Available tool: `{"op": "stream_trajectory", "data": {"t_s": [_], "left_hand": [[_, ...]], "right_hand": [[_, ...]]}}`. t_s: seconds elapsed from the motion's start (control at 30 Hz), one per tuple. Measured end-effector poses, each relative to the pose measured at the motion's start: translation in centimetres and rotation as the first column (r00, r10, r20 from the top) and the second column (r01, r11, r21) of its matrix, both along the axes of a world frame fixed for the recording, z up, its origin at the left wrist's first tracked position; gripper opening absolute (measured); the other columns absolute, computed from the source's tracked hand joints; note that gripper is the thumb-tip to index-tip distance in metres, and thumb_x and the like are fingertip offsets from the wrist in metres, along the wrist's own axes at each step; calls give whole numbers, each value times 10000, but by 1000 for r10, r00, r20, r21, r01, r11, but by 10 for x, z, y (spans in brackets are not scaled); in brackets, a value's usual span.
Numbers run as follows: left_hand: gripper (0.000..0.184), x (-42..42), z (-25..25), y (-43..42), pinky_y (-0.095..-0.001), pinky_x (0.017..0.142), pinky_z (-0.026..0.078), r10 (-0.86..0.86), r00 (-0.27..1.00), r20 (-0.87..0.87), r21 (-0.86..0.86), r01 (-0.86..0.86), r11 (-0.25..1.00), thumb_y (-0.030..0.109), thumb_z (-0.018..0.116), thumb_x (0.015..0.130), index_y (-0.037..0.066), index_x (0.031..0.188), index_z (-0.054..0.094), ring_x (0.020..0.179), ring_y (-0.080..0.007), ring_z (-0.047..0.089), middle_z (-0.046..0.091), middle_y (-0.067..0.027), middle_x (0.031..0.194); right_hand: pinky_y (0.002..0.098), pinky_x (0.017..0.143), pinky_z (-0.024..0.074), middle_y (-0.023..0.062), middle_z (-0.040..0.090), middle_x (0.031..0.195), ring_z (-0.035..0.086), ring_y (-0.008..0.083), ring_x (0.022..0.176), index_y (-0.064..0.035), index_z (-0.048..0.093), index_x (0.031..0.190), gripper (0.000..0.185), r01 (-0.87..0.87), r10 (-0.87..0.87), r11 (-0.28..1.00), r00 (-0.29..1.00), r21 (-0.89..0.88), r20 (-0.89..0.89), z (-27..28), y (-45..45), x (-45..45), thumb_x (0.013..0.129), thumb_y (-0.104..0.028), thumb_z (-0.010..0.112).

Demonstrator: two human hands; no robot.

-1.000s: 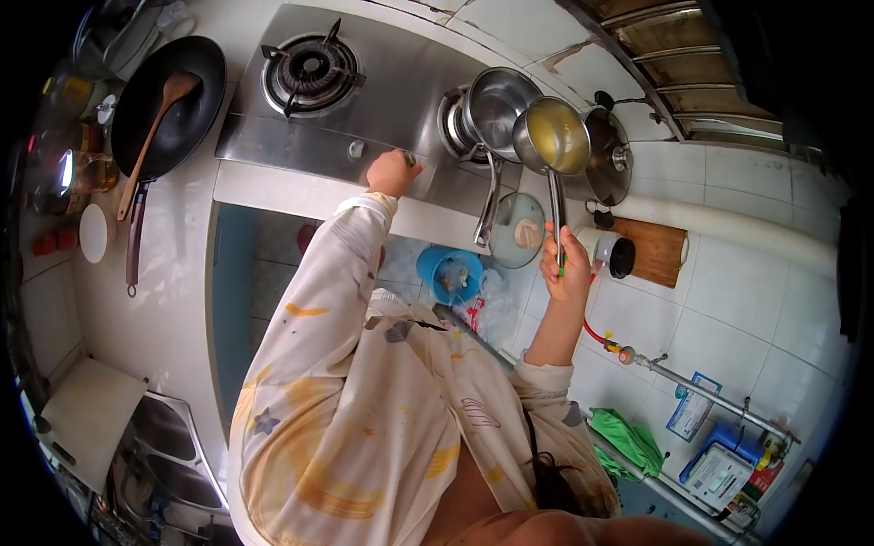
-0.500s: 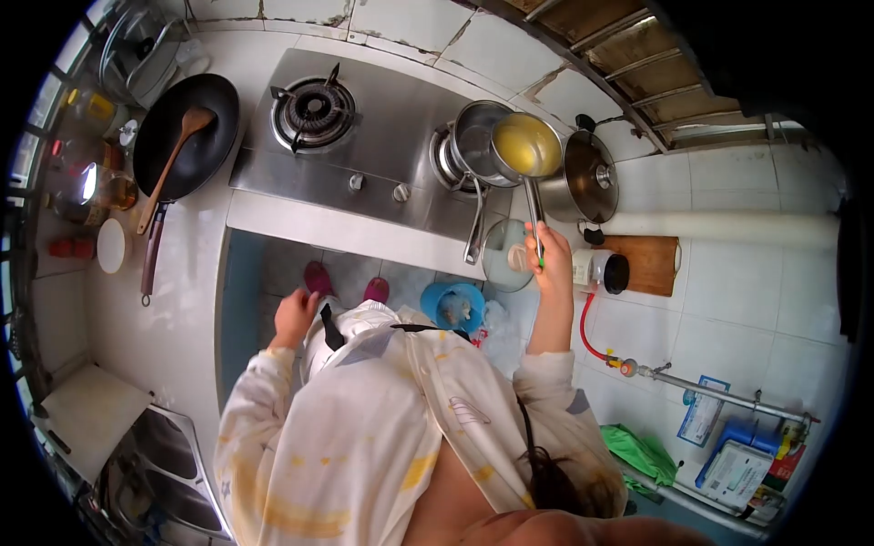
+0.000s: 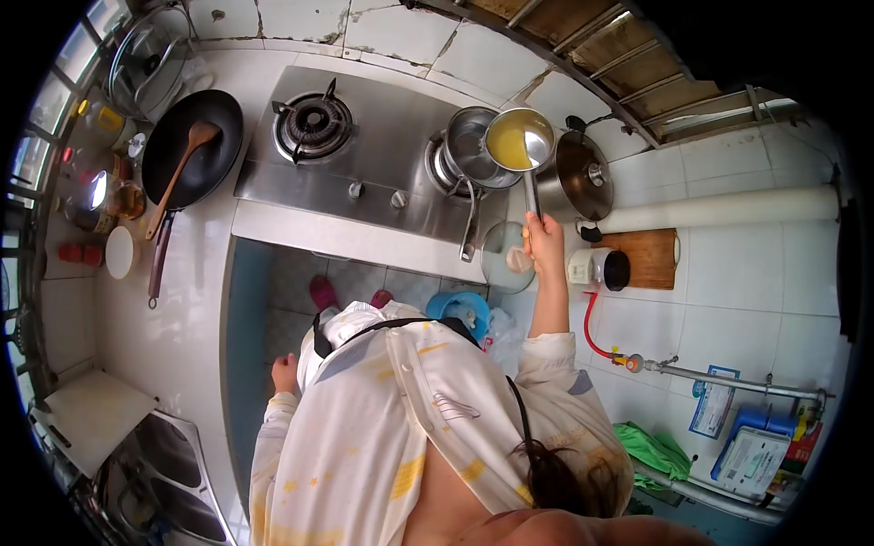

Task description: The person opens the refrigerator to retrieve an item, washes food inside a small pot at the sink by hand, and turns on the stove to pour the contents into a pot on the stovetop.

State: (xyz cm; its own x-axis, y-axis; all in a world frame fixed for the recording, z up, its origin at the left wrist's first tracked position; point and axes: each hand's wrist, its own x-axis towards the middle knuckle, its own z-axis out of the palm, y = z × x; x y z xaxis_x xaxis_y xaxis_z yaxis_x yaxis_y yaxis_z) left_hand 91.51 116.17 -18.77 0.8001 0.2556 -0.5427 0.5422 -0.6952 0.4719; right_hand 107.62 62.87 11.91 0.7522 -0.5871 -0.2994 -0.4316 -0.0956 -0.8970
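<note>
My right hand (image 3: 544,244) is closed round the handle of a small steel pan (image 3: 537,146), held up over the right side of the stove. Yellow liquid lies toward the pan's left side, with bare metal showing at its right. Behind and left of it, a steel pot (image 3: 469,146) rests on the right burner, its handle pointing toward me. My left hand (image 3: 285,373) hangs low beside my body, fingers curled, with nothing visible in it. The left burner (image 3: 314,123) carries no pot, and no flame shows there.
A black wok (image 3: 193,150) with a wooden spatula lies left of the stove (image 3: 364,155). A large lidded pot (image 3: 581,177) and a glass lid (image 3: 503,264) are near my right hand. Below are a jar (image 3: 587,268), a blue bin (image 3: 446,302) and a red hose (image 3: 592,332).
My left hand has left the stove knob and dropped to my side. The small pan in my right hand has moved slightly left, and its liquid has shifted. The view has tilted somewhat.
</note>
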Motion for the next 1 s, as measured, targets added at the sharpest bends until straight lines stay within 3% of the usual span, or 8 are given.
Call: {"op": "stream_trajectory", "data": {"t_s": [0.07, 0.2, 0.27, 0.37, 0.47, 0.7, 0.77, 1.0], "left_hand": [[353, 5, -10, -2, -415, 669, 457, 78, 997, 4, -123, -77, 989, 337, 557, 805, -13, 803, 601, 748, -363, 599, 622, -197, 781], [356, 9, -20, -4, -409, 667, 454, 52, 997, 49, -123, -46, 991, 340, 553, 806, -12, 807, 602, 735, -349, 601, 624, -192, 775], [354, 12, -14, -4, -403, 676, 455, 26, 999, -43, -156, -32, 987, 338, 558, 803, -13, 811, 602, 731, -336, 602, 622, -192, 769], [346, 10, -13, -3, -402, 679, 458, 95, 994, 49, -143, -87, 986, 331, 562, 802, -12, 800, 605, 718, -330, 602, 621, -190, 747], [343, 4, -10, 0, -406, 677, 460, 117, 993, 4, -123, -116, 986, 329, 564, 802, -11, 785, 606, 714, -337, 603, 622, -186, 732], [340, -2, -27, 11, -410, 673, 459, 33, 999, -13, -73, -34, 997, 333, 567, 803, -3, 774, 613, 735, -346, 609, 629, -190, 756], [342, 2, -18, 5, -409, 676, 462, 72, 997, -1, -119, -72, 990, 337, 573, 797, -1, 769, 616, 737, -346, 610, 631, -193, 764], [352, 9, -31, 2, -404, 681, 465, 37, 999, 18, -123, -35, 992, 339, 580, 792, -11, 791, 620, 747, -344, 612, 632, -193, 769]], "right_hand": [[248, 348, 289, 14, 469, 557, 371, 78, 363, -37, 482, 712, 255, -4, 4, 999, 1000, -40, 9, -3, -1, -6, 897, -209, 514], [250, 353, 292, 17, 467, 558, 372, 80, 367, -31, 476, 705, 256, -9, 10, 999, 1000, -48, 14, 2, 0, -4, 893, -199, 520], [252, 361, 304, 22, 467, 555, 383, 83, 372, -24, 477, 696, 267, 1, -1, 999, 1000, -54, -3, 1, -1, -1, 891, -200, 521], [251, 370, 316, 23, 474, 554, 395, 85, 376, -25, 482, 687, 269, 5, -7, 996, 1000, -93, -23, -3, -3, -9, 888, -199, 526], [261, 376, 326, 27, 482, 553, 406, 94, 385, -17, 492, 697, 260, 9, -15, 991, 999, -133, -42, -2, -3, -13, 878, -197, 541], [239, 345, 296, 11, 470, 565, 378, 79, 360, -44, 483, 724, 245, -42, 33, 968, 999, -247, -39, -24, -22, -10, 899, -212, 511], [241, 352, 306, 14, 466, 565, 387, 80, 369, -39, 484, 720, 247, -109, 70, 871, 993, -479, -99, -42, -39, -17, 898, -207, 511], [246, 355, 314, 15, 471, 564, 398, 87, 370, -32, 491, 731, 245, -78, 63, 881, 997, -466, -47, -41, -36, -10, 888, -216, 527]]}}
